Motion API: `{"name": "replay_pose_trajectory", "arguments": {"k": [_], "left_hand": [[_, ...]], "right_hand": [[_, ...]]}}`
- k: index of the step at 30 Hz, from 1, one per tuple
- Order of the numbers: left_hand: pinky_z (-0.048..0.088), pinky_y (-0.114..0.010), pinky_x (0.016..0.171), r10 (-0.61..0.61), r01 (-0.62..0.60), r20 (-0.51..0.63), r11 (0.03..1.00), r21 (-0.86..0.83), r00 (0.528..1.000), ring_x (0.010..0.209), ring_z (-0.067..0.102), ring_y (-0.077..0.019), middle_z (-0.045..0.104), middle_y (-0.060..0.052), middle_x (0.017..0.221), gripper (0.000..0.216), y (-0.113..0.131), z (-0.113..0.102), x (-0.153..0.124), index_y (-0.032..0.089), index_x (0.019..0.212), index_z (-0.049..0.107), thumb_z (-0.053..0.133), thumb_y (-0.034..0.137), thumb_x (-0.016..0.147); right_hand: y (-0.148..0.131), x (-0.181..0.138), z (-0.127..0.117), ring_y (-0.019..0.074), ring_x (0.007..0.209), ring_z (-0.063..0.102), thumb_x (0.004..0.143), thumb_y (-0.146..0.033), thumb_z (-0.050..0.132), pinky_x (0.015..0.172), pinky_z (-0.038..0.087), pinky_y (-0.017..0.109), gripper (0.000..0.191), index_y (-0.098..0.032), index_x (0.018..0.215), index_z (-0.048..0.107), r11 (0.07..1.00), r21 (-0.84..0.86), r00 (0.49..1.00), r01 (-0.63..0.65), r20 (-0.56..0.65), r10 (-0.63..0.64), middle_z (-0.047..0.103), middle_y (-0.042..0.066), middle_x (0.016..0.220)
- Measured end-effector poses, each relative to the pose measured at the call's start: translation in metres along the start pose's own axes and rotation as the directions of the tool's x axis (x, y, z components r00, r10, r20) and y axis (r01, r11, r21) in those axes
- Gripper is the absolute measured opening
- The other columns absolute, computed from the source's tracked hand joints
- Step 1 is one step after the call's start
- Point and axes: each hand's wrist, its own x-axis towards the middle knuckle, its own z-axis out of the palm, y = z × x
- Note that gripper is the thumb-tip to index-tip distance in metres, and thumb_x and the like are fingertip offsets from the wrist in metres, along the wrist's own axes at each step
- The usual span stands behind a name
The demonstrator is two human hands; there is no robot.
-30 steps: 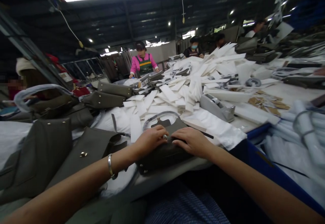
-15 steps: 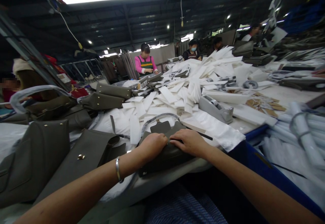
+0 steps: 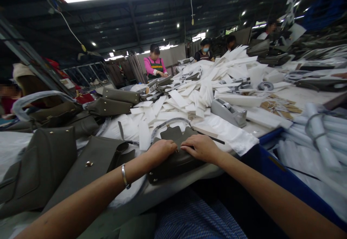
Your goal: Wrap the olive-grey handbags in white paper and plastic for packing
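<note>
A dark olive handbag (image 3: 176, 165) lies on its side at the table's near edge, its flap tab and wrapped handle (image 3: 173, 120) pointing away from me. My left hand (image 3: 162, 151) is closed on the bag's upper edge, fingers curled over it. On the same edge, close by, my right hand (image 3: 202, 148) grips with bent fingers and thumb. A small metal fitting shows between the two hands. The fingertips are partly hidden behind the leather. To the left lies another olive bag (image 3: 84, 181) with a gold clasp.
White foam sheets (image 3: 187, 101) are heaped across the table. A grey tape dispenser (image 3: 229, 112) stands right of centre, before brown card pieces (image 3: 279, 107). More olive bags (image 3: 114, 101) lie at left. A blue bin (image 3: 282, 174) holds plastic wrap at right. Co-workers (image 3: 155, 65) are beyond.
Both hands stay on the bag's edge with only a slight shift. A metal fitting now shows more clearly between them. The view has moved a little.
</note>
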Motion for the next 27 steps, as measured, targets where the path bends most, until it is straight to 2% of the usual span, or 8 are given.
{"name": "replay_pose_trajectory", "arguments": {"k": [5,8,12,17,19,21,24,27], "left_hand": [[0.052,-0.030,0.071,-0.032,0.026,-0.060,0.995,-0.099,0.998,0.075,0.067,-0.0208,0.070,-0.009,0.087,0.019,-0.003,0.002,0.003,0.014,0.090,0.069,0.051,0.018,0.095],[0.051,-0.027,0.077,-0.016,-0.004,-0.097,0.980,-0.197,0.995,0.084,0.068,-0.0194,0.072,-0.007,0.093,0.022,-0.011,-0.002,0.006,0.017,0.098,0.070,0.049,0.023,0.098],[0.049,-0.023,0.085,0.107,-0.129,-0.083,0.937,-0.324,0.991,0.095,0.067,-0.0156,0.071,-0.005,0.109,0.028,-0.026,-0.018,0.013,0.022,0.113,0.070,0.048,0.017,0.097],[0.047,-0.018,0.085,0.319,-0.289,0.019,0.880,-0.376,0.947,0.090,0.067,-0.0136,0.074,-0.002,0.096,0.018,-0.037,-0.041,0.033,0.023,0.093,0.077,0.064,0.013,0.088],[0.048,-0.017,0.076,0.386,-0.348,0.042,0.870,-0.350,0.922,0.080,0.067,-0.0129,0.075,0.001,0.086,0.018,-0.038,-0.046,0.045,0.025,0.083,0.078,0.070,0.009,0.080],[0.046,-0.017,0.060,0.437,-0.401,0.055,0.864,-0.304,0.898,0.063,0.064,-0.0118,0.073,0.004,0.069,0.023,-0.039,-0.046,0.059,0.027,0.072,0.078,0.075,0.005,0.070],[0.036,-0.016,0.038,0.490,-0.464,0.052,0.850,-0.248,0.870,0.037,0.051,-0.0096,0.061,0.010,0.044,0.028,-0.041,-0.038,0.082,0.030,0.057,0.074,0.080,0.002,0.056],[0.029,-0.017,0.030,0.466,-0.468,-0.065,0.858,-0.211,0.882,0.025,0.039,-0.0091,0.047,0.012,0.030,0.034,-0.038,-0.027,0.102,0.031,0.037,0.063,0.086,0.007,0.044]], "right_hand": [[0.001,0.001,0.000,0.0217,0.091,0.070,0.099,-0.040,0.055,0.077,0.046,0.030,0.027,-0.026,0.103,0.077,1.000,0.015,1.000,0.001,0.009,-0.001,0.078,0.003,0.097],[0.003,0.003,0.000,0.0223,0.093,0.070,0.098,-0.035,0.056,0.079,0.048,0.031,0.024,-0.025,0.105,0.077,0.999,0.046,1.000,0.004,0.014,-0.005,0.078,0.004,0.100],[0.008,0.003,-0.001,0.0222,0.096,0.070,0.099,-0.035,0.055,0.084,0.049,0.032,0.025,-0.023,0.107,0.076,0.992,0.110,0.998,0.054,0.000,-0.055,0.077,0.005,0.102],[0.008,-0.005,-0.004,0.0210,0.099,0.069,0.099,-0.042,0.055,0.089,0.048,0.032,0.028,-0.023,0.103,0.075,0.972,0.162,0.985,0.171,-0.066,-0.162,0.077,0.005,0.105],[0.007,-0.008,-0.003,0.0200,0.098,0.070,0.098,-0.042,0.055,0.088,0.048,0.031,0.028,-0.023,0.104,0.075,0.971,0.148,0.980,0.188,-0.099,-0.174,0.077,0.004,0.104],[0.007,-0.009,0.002,0.0187,0.095,0.071,0.098,-0.043,0.056,0.085,0.049,0.029,0.028,-0.023,0.104,0.075,0.972,0.120,0.975,0.200,-0.122,-0.185,0.077,0.002,0.103],[0.013,-0.006,0.013,0.0180,0.092,0.072,0.096,-0.048,0.056,0.081,0.051,0.029,0.031,-0.023,0.102,0.075,0.970,0.066,0.963,0.232,-0.158,-0.220,0.077,0.001,0.103],[0.017,-0.003,0.020,0.0184,0.090,0.072,0.095,-0.054,0.055,0.077,0.052,0.030,0.036,-0.024,0.101,0.075,0.972,0.017,0.957,0.233,-0.180,-0.226,0.078,0.000,0.100]]}}
